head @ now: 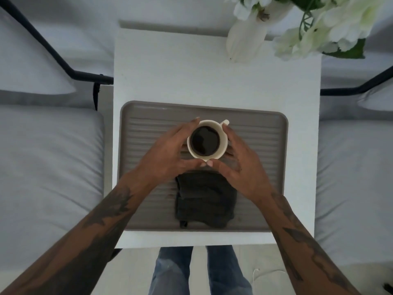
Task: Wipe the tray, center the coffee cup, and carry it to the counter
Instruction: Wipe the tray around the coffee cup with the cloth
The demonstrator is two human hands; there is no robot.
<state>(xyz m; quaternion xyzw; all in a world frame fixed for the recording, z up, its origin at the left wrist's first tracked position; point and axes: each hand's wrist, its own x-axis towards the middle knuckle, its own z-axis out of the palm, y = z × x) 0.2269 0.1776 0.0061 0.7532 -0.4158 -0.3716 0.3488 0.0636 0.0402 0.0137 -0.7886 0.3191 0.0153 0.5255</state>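
A grey ribbed tray (255, 150) with rounded corners lies flat on a white surface. A cream coffee cup (206, 141), upright and full of dark coffee, stands near the tray's middle, handle pointing away to the right. A folded dark cloth (205, 199) lies on the tray's near half, seemingly just beside the cup.

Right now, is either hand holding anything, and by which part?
Both hands, left and right, cup the coffee cup by its side walls, not its handle. It stands on the tray. The cloth lies untouched.
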